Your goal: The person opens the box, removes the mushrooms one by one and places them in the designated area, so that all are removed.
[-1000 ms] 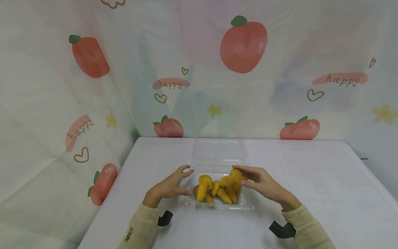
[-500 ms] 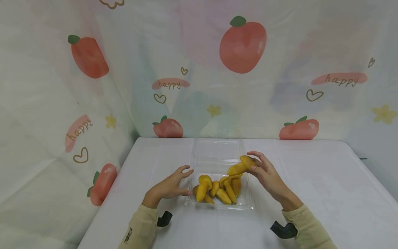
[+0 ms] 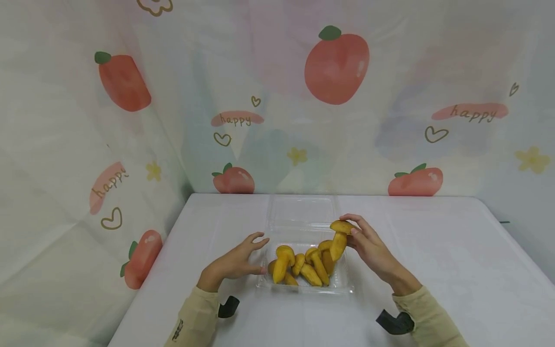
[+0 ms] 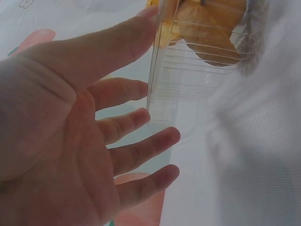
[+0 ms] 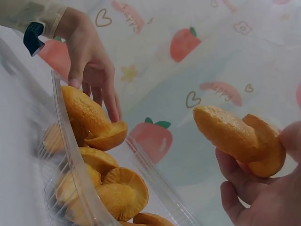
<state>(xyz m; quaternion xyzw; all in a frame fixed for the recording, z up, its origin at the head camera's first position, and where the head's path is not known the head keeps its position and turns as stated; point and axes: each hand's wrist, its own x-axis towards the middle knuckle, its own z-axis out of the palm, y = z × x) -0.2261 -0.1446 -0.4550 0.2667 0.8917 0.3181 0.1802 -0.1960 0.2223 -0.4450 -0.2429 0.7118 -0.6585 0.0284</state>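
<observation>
A clear plastic clamshell box [image 3: 303, 289] stands on the table, its lid [image 3: 302, 210] folded back behind it. Several yellow mushrooms [image 3: 282, 264] lie inside, caps and stems at various angles. Above the box's right end, my right hand [image 3: 375, 255] pinches one yellow mushroom [image 3: 339, 245] by its cap, stem pointing down. The right wrist view shows that mushroom [image 5: 225, 134] between thumb and fingers, apart from the others. My left hand [image 3: 234, 260] is at the box's left side with fingers spread; in the left wrist view its thumb [image 4: 117, 44] touches the box's rim.
A white cloth covers the table [image 3: 425, 255]. Behind it and on the left hangs a pale printed curtain [image 3: 277, 72] with fruit, hearts and flowers. A dark strap piece [image 3: 394, 322] sits by the right sleeve, and a similar one [image 3: 228, 307] by the left.
My right hand has lifted one mushroom out of the box and turned it from lying sideways to stem down. My left hand has stayed at the box's left side.
</observation>
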